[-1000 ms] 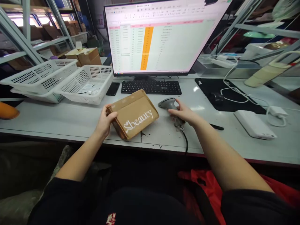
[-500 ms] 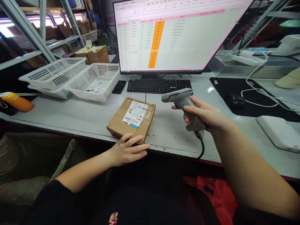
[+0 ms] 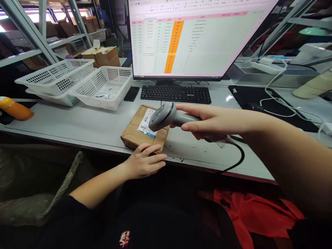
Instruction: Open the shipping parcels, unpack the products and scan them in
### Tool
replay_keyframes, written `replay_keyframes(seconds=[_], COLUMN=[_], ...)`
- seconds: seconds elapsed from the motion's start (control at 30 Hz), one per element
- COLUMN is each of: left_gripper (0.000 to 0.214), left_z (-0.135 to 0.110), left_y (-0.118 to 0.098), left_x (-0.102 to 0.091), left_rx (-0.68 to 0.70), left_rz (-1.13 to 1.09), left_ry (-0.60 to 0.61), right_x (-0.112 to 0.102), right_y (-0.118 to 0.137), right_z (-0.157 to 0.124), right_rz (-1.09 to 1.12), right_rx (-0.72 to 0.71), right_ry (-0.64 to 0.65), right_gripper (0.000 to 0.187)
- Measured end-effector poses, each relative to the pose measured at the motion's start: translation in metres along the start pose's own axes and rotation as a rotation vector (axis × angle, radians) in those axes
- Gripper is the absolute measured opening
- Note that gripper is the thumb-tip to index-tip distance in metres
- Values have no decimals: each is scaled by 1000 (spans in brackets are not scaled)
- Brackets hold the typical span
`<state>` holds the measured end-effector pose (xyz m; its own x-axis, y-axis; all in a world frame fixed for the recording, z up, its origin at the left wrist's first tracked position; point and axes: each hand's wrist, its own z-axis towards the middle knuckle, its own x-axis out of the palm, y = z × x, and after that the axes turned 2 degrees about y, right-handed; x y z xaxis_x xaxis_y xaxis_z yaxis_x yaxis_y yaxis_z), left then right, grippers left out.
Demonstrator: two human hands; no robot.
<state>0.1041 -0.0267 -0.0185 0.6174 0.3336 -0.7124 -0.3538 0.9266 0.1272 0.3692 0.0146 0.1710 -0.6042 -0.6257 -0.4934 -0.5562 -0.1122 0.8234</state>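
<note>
Your right hand (image 3: 207,122) grips the scanner (image 3: 166,117) over the parcel (image 3: 135,131); your left hand (image 3: 144,162) presses it flat at the tabletop's near edge.

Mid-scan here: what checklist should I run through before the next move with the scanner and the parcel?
1. The label faces up on the parcel: ok.
2. The scanner has its head over the label: ok, though it hides part of the label.
3. The right hand is closed round the scanner's handle: ok.
4. The left hand rests at the parcel's near edge, fingers off the label: ok.
5. Scan beam on the barcode: cannot tell, no light shows.
6. The cable loops free past the edge of the table: ok.
</note>
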Motion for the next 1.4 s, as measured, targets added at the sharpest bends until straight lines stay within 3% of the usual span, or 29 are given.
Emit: replay_keyframes(seconds=[0.17,0.3,0.37,0.47,0.53,0.77,0.9,0.93,1.03,1.1,1.17,1.23,1.4], left_gripper=[14,17,26,36,30,26,27,37,97,122,129,133,140], left_z=[3,1,-4,-13,-18,-45,-83,-93,-118,-130,-138,-143,-152], left_y=[0,8,14,16,13,18,38,43,54,57,60,63,66], left_x=[-1,-7,-12,-18,-19,-28,-30,-28,-21,-18,-19,-20,-16], left_rx=[-28,-53,-143,-351,-437,-492,-667,-673,-566,-496,-467,-461,-486], left_rz=[-41,-118,-112,-50,-62,-101,61,116,238,268,300,346,443], left_ry=[-12,-243,-347,-310,-239,-306,-423,-420,-320,-251,-204,-162,-148], right_x=[0,-10,-14,-17,-16,-18,-25,-26,-21,-19,-23,-37,-85], right_y=[18,24,24,23,23,22,-23,-41,-103,-141,-171,-193,-236], right_z=[1,4,5,8,12,13,12,16,37,52,63,70,89], right_rz=[-47,-129,-170,-171,-149,-104,26,43,27,-11,-133,-282,-532], right_rx=[6,-42,-42,-4,24,36,43,64,196,266,272,273,340], right_ry=[65,61,109,128,118,92,-128,-219,-477,-526,-551,-614,-841], right_gripper=[86,84,82,79,79,83,71,70,74,75,62,49,38])
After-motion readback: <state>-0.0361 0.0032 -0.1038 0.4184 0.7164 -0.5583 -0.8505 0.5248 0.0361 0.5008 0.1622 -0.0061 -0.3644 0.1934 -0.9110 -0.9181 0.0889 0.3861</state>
